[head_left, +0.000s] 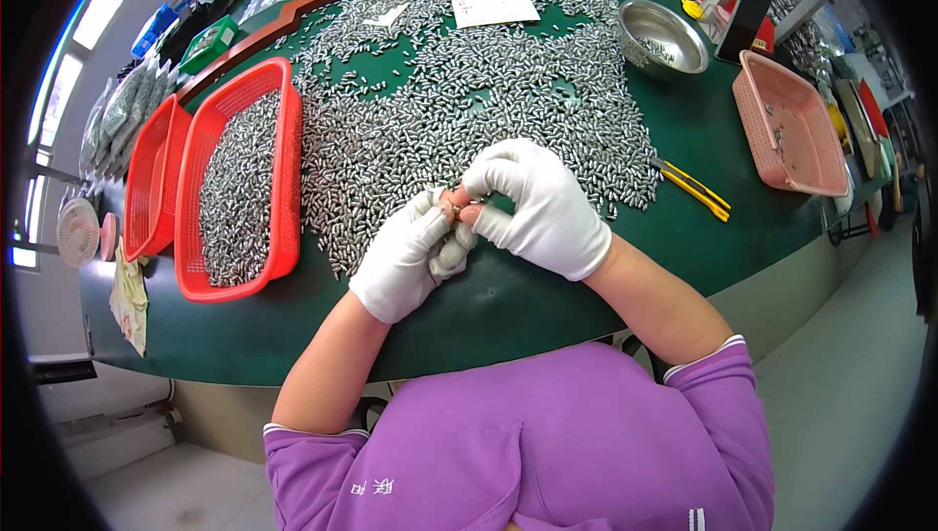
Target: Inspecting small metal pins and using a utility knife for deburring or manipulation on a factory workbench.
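Note:
My left hand (403,250) and my right hand (539,201) meet above the front of a wide spread of small silvery metal pieces (518,101). Both wear white gloves with some bare fingertips. The thumbs and fingers of the two hands pinch together at one spot. Whatever lies between the fingertips is too small and too covered to name. Left of my hands stands a red plastic basket (289,150) heaped with the same metal pieces. A yellow utility knife (696,191) rests on the green tabletop (508,306), to the right of the spread.
A second red basket (149,201) stands at the far left. At the right are a steel bowl (684,50) and a pink basket (793,155), each with a few pieces inside. A white paper (495,7) lies on the spread. A wooden ledge (293,15) borders the table's back.

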A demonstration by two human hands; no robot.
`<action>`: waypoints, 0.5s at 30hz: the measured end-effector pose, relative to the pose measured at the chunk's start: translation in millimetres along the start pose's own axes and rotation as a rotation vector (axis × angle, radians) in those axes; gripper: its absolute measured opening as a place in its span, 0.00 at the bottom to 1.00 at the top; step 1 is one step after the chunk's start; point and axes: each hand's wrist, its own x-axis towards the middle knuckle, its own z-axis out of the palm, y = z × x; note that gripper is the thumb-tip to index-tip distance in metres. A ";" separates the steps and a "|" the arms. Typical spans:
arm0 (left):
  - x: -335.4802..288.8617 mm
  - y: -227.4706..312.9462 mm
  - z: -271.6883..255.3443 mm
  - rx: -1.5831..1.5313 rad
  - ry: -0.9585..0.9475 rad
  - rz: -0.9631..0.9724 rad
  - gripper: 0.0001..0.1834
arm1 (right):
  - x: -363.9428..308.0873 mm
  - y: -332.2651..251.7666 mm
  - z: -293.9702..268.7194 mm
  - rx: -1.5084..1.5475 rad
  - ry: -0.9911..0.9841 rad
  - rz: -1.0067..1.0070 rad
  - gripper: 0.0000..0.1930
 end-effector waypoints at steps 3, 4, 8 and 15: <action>-1.3 -1.8 5.4 0.118 0.070 0.050 0.09 | -0.7 0.1 2.0 0.007 0.017 0.006 0.05; -2.0 -1.5 7.7 0.185 0.113 0.074 0.09 | -1.0 0.5 2.2 -0.010 0.019 0.006 0.05; -4.9 2.0 14.3 0.265 0.141 0.090 0.10 | -1.9 1.6 0.6 -0.004 0.004 0.023 0.05; -5.4 3.9 15.4 0.353 0.190 0.111 0.11 | 1.0 3.8 -2.2 0.066 -0.077 0.069 0.05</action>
